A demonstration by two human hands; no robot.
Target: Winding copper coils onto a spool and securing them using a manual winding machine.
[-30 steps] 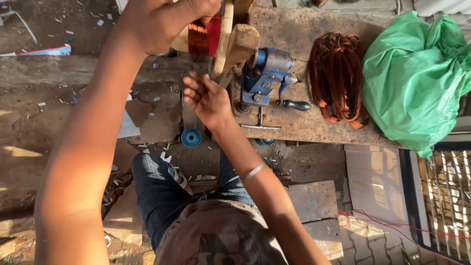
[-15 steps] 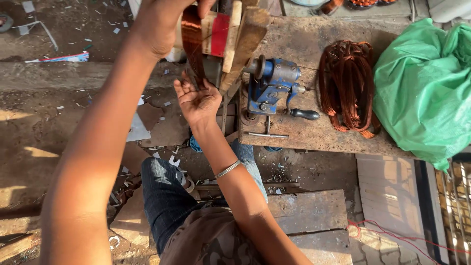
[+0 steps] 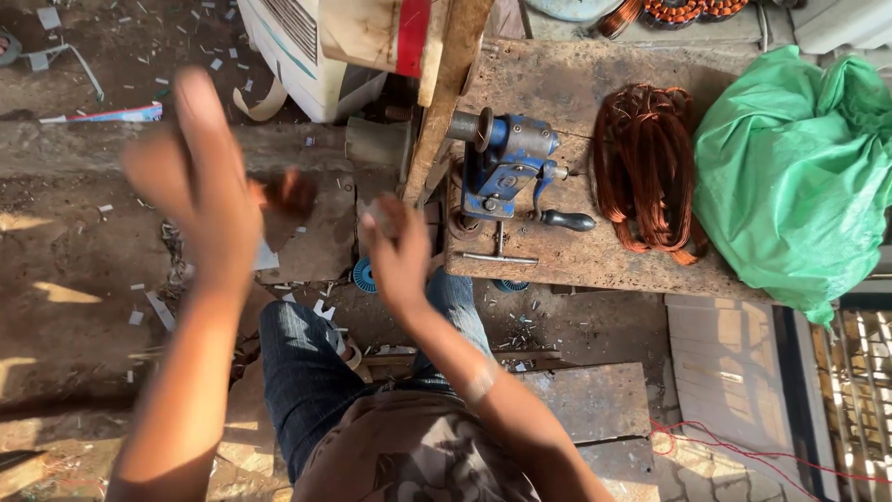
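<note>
a: what are the 2 hands doing?

b: the left hand (image 3: 200, 181) is raised and smeared by motion blur, fingers spread loosely. a dark reddish-brown lump (image 3: 283, 193) shows just beside it, but i cannot tell whether the hand grips it.

a: and the other?

b: the right hand (image 3: 400, 251) is blurred too, fingers curled near the edge of the workbench (image 3: 557, 260). i cannot tell if it holds anything.

a: what's around them?

b: a slanted wooden bar (image 3: 446, 93) runs down toward the right hand. just beyond sits a blue cast-metal hand winder (image 3: 506, 167) with a black-knobbed crank, bolted to the worn, stained bench top. beside it lies a coil of shiny copper wire (image 3: 646, 172), looped in long ovals, then a crumpled green plastic bag (image 3: 799, 177). below, denim-covered knees and a dusty floor littered with pale scraps.
</note>
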